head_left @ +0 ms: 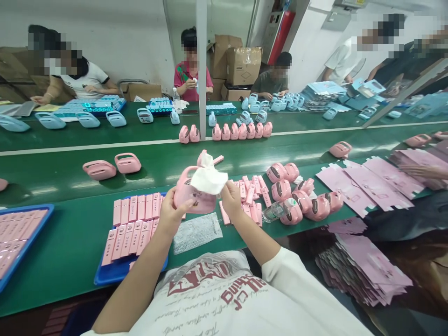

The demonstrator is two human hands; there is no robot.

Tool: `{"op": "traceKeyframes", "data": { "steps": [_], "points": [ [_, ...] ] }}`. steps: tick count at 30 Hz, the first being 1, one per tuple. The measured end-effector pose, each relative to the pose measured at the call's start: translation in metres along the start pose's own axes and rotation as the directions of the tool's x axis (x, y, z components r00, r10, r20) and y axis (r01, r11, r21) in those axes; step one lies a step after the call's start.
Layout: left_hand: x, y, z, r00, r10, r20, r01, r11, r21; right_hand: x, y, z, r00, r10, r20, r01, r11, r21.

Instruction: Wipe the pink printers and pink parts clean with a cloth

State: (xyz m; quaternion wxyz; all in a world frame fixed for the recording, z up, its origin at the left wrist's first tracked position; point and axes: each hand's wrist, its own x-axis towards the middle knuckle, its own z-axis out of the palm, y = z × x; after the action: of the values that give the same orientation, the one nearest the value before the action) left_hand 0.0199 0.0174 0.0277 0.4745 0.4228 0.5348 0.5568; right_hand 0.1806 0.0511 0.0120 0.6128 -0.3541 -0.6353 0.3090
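My left hand is closed around the left side of a pink handled device, held up above the table. A white cloth lies over its upper right part. At the device's right side, my right hand is closed on the cloth's edge. Just behind, another pink piece shows partly, mostly hidden by the cloth. Below the device a clear bubble-wrap bag lies on the green table. Small pink boxes are scattered to the right of my right hand.
A blue tray with pink boxes is at left, another blue tray farther left. Pink devices and a plastic bottle lie right, beside flat pink cartons. Several people work across the table; a person's hand shows at far right.
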Motion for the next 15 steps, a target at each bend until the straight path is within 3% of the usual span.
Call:
{"op": "traceKeyframes", "data": {
  "steps": [3, 7, 11, 15],
  "points": [
    [0.0, 0.004, 0.004, 0.979, -0.205, 0.0, 0.195, 0.927, -0.321, -0.012, 0.007, 0.002, 0.962, 0.255, -0.098, -0.237, 0.957, 0.168],
    [0.0, 0.015, 0.011, 0.938, -0.345, 0.046, 0.308, 0.761, -0.571, -0.03, 0.012, 0.015, 0.92, 0.368, -0.137, -0.311, 0.895, 0.319],
    [-0.001, 0.017, 0.013, 0.916, -0.39, 0.098, 0.364, 0.7, -0.614, -0.033, 0.009, 0.023, 0.933, 0.347, -0.1, -0.3, 0.899, 0.32],
    [-0.002, 0.014, 0.012, 0.9, -0.401, 0.171, 0.418, 0.683, -0.599, -0.025, 0.005, 0.018, 0.972, 0.192, -0.136, -0.177, 0.978, 0.114]
  ]
}}
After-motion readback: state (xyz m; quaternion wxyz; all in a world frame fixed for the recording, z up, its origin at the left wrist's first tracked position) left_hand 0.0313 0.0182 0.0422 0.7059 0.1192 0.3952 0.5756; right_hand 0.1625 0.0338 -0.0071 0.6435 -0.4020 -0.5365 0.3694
